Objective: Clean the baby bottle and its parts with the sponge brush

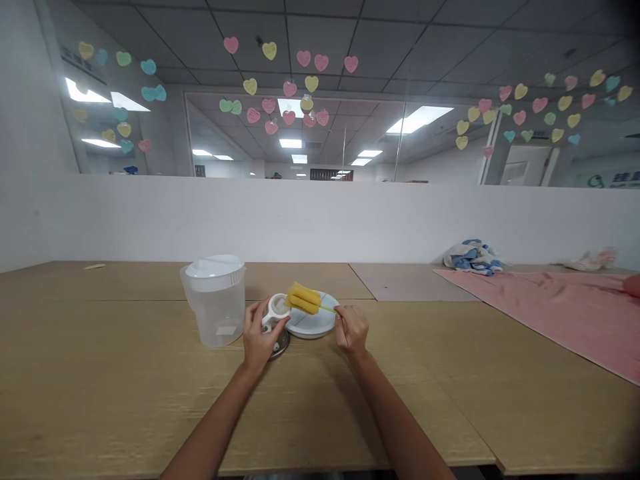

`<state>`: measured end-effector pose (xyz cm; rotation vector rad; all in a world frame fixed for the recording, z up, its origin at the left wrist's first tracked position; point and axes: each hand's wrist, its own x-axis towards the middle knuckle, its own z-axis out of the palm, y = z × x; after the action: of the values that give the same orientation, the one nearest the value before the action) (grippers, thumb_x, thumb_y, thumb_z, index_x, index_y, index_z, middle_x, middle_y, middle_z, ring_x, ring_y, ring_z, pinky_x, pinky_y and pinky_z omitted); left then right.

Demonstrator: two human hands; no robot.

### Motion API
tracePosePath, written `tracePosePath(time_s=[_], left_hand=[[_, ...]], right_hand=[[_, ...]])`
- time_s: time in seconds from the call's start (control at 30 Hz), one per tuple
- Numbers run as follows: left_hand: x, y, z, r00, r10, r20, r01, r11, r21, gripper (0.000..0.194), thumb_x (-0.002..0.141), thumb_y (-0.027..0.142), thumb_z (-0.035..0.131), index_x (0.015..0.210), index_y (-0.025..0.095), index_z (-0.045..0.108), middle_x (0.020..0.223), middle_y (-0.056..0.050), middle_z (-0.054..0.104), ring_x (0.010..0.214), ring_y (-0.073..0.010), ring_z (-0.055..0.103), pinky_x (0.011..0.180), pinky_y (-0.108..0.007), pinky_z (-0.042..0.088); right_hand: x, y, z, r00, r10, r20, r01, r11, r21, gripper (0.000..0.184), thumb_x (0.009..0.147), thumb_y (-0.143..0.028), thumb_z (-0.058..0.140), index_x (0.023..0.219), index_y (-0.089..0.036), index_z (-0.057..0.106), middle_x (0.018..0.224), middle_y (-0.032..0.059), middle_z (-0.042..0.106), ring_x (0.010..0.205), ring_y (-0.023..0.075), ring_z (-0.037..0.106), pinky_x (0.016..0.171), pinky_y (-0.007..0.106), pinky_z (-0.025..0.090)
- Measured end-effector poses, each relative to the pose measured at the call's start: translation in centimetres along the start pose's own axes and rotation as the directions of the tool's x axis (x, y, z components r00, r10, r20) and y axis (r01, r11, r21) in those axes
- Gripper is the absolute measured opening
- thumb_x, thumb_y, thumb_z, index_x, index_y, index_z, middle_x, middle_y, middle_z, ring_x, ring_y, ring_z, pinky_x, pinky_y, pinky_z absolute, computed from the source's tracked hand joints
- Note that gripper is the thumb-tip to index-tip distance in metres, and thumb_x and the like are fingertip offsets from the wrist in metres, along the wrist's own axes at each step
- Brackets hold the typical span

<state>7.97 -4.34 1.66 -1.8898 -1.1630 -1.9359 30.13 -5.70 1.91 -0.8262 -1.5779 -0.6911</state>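
Right fingers (pixel 341 317) pinch sponge brush (pixel 303 298), left fingers (pixel 253 312) clench white-handled lid (pixel 277 309); slack pinch could drop brush onto plate (pixel 321 325)

Ahead of me stands a low white partition (pixel 300 220). A crumpled blue-and-white cloth (pixel 472 257) lies at its foot, a pink towel (pixel 530 313) spreads before it, and pastel paper hearts (pixel 311 83) hang above it.
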Motion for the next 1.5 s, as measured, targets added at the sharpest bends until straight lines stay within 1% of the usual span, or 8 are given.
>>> tracePosePath(time_s=[0.13,0.27,0.57,0.77,1.03,1.33,1.4,1.5], left_hand=[[0.2,-0.9,-0.2,1.000,0.023,-0.002,-0.023,0.997,0.073,0.048,0.074,0.046,0.063,0.113,0.019,0.056,0.102,-0.009,0.055,0.095,-0.0214,0.055,0.084,-0.034,0.046],[0.4,-1.9,-0.4,0.984,0.177,0.035,-0.180,0.971,0.161,0.046,0.075,0.043,0.063,0.113,0.018,0.055,0.104,-0.009,0.060,0.097,-0.0229,0.056,0.086,-0.036,0.044],[0.4,-2.7,-0.9,0.860,0.462,0.217,-0.504,0.834,0.222,0.041,0.078,0.039,0.062,0.114,0.020,0.058,0.103,-0.010,0.067,0.086,-0.0217,0.058,0.078,-0.034,0.042],[0.0,-2.1,-0.8,0.787,0.552,0.276,-0.606,0.775,0.178,0.037,0.082,0.036,0.058,0.116,0.023,0.058,0.103,-0.008,0.068,0.092,-0.0211,0.059,0.086,-0.036,0.039],[-0.4,0.0,-0.4,0.751,0.591,0.294,-0.648,0.745,0.158,0.034,0.087,0.020,0.050,0.119,0.029,0.056,0.106,-0.005,0.068,0.094,-0.0185,0.060,0.089,-0.034,0.038],[0.6,-2.1,0.0,0.830,0.490,0.266,-0.557,0.740,0.378,0.039,0.084,0.017,0.051,0.121,0.027,0.056,0.109,-0.007,0.066,0.097,-0.0229,0.058,0.088,-0.037,0.039],[0.7,-2.3,0.0,0.845,0.455,0.282,-0.535,0.743,0.402,0.041,0.083,0.016,0.051,0.122,0.027,0.055,0.110,-0.008,0.065,0.098,-0.0246,0.057,0.089,-0.040,0.038],[0.8,-2.4,-0.1,0.852,0.426,0.304,-0.521,0.747,0.413,0.042,0.082,0.014,0.051,0.122,0.027,0.055,0.112,-0.008,0.064,0.100,-0.0268,0.056,0.091,-0.042,0.037]], right_hand=[[0.2,0.0,0.0,0.999,-0.045,0.027,0.047,0.996,-0.077,0.024,0.078,-0.012,0.045,0.089,-0.018,0.066,0.060,0.0019,0.056,0.059,0.0139,0.047,0.059,0.027,0.034],[0.2,0.1,0.0,0.995,-0.048,0.090,0.063,0.984,-0.167,0.020,0.076,-0.016,0.049,0.081,-0.020,0.068,0.056,0.0011,0.054,0.058,0.0131,0.047,0.059,0.026,0.032],[0.0,0.0,-0.2,0.980,-0.167,0.105,0.187,0.957,-0.220,0.019,0.069,-0.019,0.051,0.050,-0.019,0.053,0.045,-0.0016,0.044,0.049,0.0107,0.037,0.052,0.026,0.022],[-0.1,-0.8,0.0,0.970,-0.213,0.118,0.233,0.953,-0.195,0.018,0.071,-0.019,0.051,0.053,-0.019,0.054,0.046,-0.0016,0.044,0.049,0.0109,0.036,0.051,0.026,0.021],[-0.2,-1.9,0.7,0.950,-0.228,0.213,0.268,0.946,-0.184,0.015,0.074,-0.021,0.049,0.063,-0.019,0.060,0.050,0.0000,0.049,0.051,0.0121,0.041,0.052,0.027,0.025],[-0.6,1.4,0.2,0.988,0.142,0.063,-0.104,0.907,-0.407,0.023,0.074,-0.022,0.047,0.054,-0.019,0.058,0.047,0.0015,0.051,0.051,0.0124,0.044,0.055,0.026,0.026],[-0.8,2.0,0.3,0.944,0.329,-0.036,-0.302,0.812,-0.500,0.032,0.080,-0.023,0.043,0.052,-0.018,0.059,0.048,0.0032,0.054,0.049,0.0125,0.044,0.053,0.026,0.024],[-0.9,2.8,0.3,0.805,0.581,-0.122,-0.534,0.618,-0.577,0.040,0.086,-0.028,0.036,0.059,-0.017,0.063,0.054,0.0076,0.061,0.049,0.0143,0.048,0.051,0.027,0.021]])
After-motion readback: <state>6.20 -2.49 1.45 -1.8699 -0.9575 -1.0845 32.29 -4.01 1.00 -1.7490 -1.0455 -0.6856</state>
